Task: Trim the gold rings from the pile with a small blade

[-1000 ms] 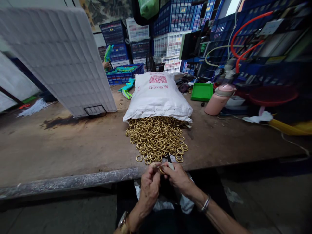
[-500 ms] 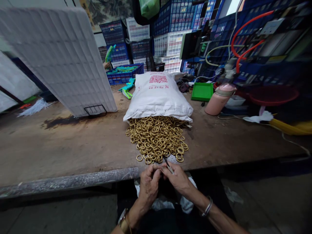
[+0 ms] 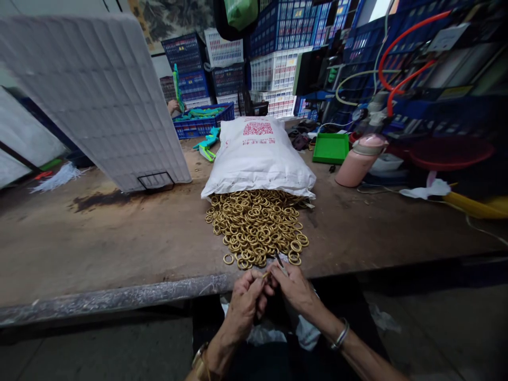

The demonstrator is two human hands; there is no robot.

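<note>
A heap of brass-coloured rings (image 3: 257,227) spills from the mouth of a white sack (image 3: 260,156) onto the brown table. Just off the table's front edge, my left hand (image 3: 246,299) is closed, its thumb and fingers pinching a small brass ring (image 3: 265,275). Close against it on the right, my right hand (image 3: 293,288) is closed around a slim dark-tipped tool (image 3: 281,262), with its fingertips also at that ring. The tool's tip points up toward the heap. Part of its handle is hidden in my palm.
A tall white padded panel (image 3: 99,100) stands on the table at left. Behind the sack, another person's hand (image 3: 173,107) holds a green strip over a blue crate (image 3: 206,120). A green tray (image 3: 330,148) and pink bottle (image 3: 360,161) are at right.
The ring between my fingertips now shows, and my left fingers have shifted. My right hand and the tool have moved slightly right. The other person's green strip is now more upright.
</note>
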